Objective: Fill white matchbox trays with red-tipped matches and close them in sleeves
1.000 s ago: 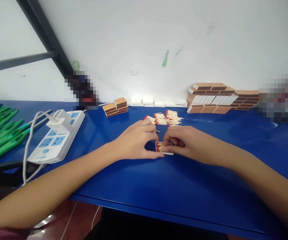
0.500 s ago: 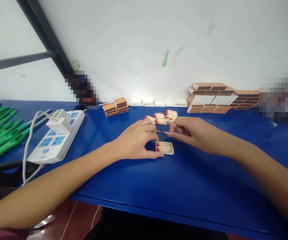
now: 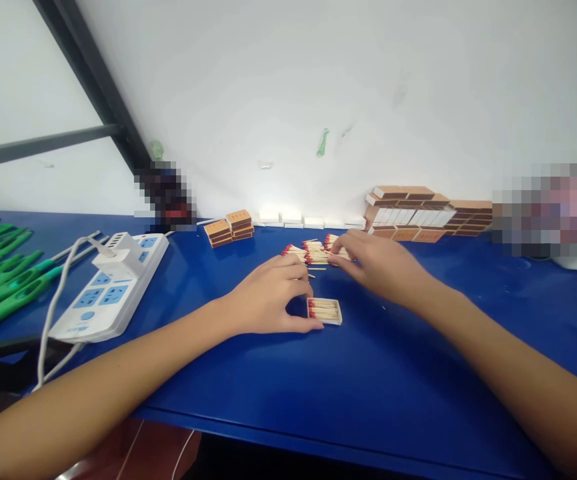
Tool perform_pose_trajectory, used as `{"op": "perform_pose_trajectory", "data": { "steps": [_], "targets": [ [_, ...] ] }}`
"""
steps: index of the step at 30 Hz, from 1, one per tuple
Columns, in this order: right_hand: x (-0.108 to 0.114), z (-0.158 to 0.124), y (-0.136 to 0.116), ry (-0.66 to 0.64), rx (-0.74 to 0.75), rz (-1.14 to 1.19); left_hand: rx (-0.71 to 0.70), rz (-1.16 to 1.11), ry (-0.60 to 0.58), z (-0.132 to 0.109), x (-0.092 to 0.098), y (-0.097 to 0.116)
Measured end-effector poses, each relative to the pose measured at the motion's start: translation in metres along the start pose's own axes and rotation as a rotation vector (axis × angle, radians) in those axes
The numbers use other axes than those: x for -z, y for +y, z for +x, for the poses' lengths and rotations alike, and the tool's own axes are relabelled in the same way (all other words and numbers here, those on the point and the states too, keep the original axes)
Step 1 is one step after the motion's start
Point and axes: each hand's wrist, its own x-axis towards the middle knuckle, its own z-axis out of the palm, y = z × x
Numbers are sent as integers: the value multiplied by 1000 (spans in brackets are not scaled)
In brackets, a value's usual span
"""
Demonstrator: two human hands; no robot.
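Observation:
A small white matchbox tray [image 3: 339,313], partly filled with red-headed matches, lies on the blue table. My left hand [image 3: 273,297] curls around its left end, thumb along the near side and fingers at the far corner. Beyond it are several heaps of loose matches [image 3: 313,252], with a couple of single matches [image 3: 317,269] lying in front. My right hand [image 3: 373,263] is at the right-hand heap, thumb and forefinger pinched together on what looks like a match. Its fingers partly cover that heap.
Closed matchboxes [image 3: 228,228] are stacked at back left, with a larger matchbox stack [image 3: 408,217] at back right. White trays [image 3: 291,219] line the wall. A power strip [image 3: 113,293] with a plugged-in adapter and green-handled tools [image 3: 3,280] lie on the left.
My right hand has moved away from beside the tray, back to the match heap. My left hand stays at the tray. The view has tilted, so the scene sits slightly lower.

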Motion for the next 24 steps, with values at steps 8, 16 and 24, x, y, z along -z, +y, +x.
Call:
{"op": "perform_pose_trajectory", "data": {
  "steps": [8, 16, 24],
  "targets": [
    [65, -30, 119, 328, -715, -47, 3, -40, 74, -1, 0, 1],
    [59, -49, 172, 403, -980, 17, 33, -65, 62, 0, 2, 2],
    [43, -51, 198, 247, -1061, -107, 43, -91, 68, 1, 1, 2]
  ]
}}
